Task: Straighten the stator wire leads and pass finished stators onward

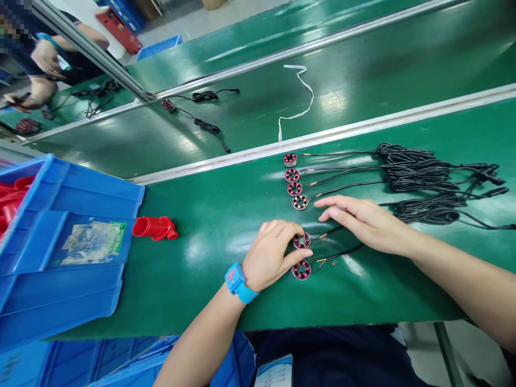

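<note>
My left hand (270,250), with a blue wrist strap (237,279), has its thumb and index finger curled around a motor stator (302,241) with red windings. Just below, by the thumb, lies a second stator (301,270). My right hand (360,219) hovers to the right, fingers stretched out and holding nothing, above thin black cables. Several more stators (294,188) form a column farther back, the closest showing copper-coloured windings (300,202). Their leads run right into coiled black cables (415,166), partly behind my right hand.
A blue bin (92,199) of red plastic parts stands at the left, with one red pipe fitting (155,228) beside it. Behind a metal rail (322,128) lie a white strip (310,97) and more cables (207,126). Another person's hands (48,56) show at upper left.
</note>
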{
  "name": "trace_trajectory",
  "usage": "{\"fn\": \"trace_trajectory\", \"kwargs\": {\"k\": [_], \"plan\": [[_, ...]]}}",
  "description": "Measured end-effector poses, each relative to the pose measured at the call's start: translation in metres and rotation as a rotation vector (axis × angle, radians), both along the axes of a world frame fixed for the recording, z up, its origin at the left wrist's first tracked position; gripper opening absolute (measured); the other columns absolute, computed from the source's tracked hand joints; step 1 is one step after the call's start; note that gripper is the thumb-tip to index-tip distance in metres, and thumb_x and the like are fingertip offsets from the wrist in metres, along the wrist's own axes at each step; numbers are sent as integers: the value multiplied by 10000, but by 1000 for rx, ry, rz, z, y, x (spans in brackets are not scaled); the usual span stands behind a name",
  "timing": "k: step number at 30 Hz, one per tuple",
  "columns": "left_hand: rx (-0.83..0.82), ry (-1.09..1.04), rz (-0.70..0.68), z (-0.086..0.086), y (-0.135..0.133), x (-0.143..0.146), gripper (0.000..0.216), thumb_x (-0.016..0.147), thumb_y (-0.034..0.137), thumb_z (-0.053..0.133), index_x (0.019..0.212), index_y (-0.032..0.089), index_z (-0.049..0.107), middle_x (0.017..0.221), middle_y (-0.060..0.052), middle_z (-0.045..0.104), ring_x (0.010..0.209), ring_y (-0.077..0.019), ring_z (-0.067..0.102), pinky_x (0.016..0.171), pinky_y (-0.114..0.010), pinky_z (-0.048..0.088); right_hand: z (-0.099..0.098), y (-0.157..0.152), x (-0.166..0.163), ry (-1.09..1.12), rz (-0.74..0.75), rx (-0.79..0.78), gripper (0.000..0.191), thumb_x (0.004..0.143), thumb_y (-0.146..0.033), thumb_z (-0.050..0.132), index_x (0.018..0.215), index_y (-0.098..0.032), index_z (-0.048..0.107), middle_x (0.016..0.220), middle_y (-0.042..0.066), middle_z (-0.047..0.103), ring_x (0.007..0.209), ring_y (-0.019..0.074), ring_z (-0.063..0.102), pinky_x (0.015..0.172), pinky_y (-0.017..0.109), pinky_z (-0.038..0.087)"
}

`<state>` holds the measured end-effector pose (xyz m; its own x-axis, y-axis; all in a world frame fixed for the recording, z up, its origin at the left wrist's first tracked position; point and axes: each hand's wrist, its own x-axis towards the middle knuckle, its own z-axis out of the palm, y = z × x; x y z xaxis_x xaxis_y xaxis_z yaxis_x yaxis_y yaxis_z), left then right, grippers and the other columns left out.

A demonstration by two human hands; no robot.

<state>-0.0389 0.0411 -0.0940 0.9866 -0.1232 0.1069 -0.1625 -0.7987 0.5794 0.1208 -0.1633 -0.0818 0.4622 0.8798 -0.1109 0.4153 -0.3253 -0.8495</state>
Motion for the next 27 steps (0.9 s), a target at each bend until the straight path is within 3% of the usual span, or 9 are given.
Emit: {"fn": "trace_trajectory", "kwargs": {"k": [4, 8, 16, 21, 27], "plan": [[159, 24, 103, 10, 8, 13, 279, 1045, 407, 471, 1251, 225, 519, 1118, -41, 631, 1000, -212, 591, 849, -360, 411, 14, 8, 21, -194, -35, 44, 359, 1026, -384, 393, 1280, -245, 604, 1164, 26, 685, 1116, 224, 604, 970, 361, 438], [288, 48, 115, 6, 16, 37, 233, 1020, 359, 533, 1229, 270, 583, 1090, -33, 600, 1001, -218, 579, 851, -361, 422, 17, 32, 38, -297, 46, 58, 333, 997, -320, 400, 1181, -221, 660, 1141, 28, 696, 1052, 229, 639, 932, 368, 462], [171, -125, 100, -20, 12, 46, 155, 949, 329, 658, 986, 191, 597, 1130, -48, 616, 1037, -226, 560, 866, -363, 419, -10, 49, 39, -216, 47, 136, 267, 1012, -303, 452, 1103, -202, 681, 1026, 10, 712, 912, 158, 660, 824, 273, 448], [15, -281, 133, -16, 9, 40, 223, 906, 290, 717, 944, 198, 518, 1074, -13, 680, 1011, -196, 603, 868, -357, 398, -10, 46, 33, -113, 99, 63, 299, 1029, -364, 431, 1040, -198, 679, 889, 1, 689, 769, 134, 620, 731, 257, 408], [55, -390, 216, -12, 8, 37, 293, 877, 261, 740, 1018, 215, 487, 1075, -4, 700, 965, -196, 623, 840, -366, 395, -3, 43, 35, 102, 153, -21, 336, 985, -444, 478, 902, -181, 670, 750, -7, 595, 671, 126, 507, 642, 260, 365]]}}
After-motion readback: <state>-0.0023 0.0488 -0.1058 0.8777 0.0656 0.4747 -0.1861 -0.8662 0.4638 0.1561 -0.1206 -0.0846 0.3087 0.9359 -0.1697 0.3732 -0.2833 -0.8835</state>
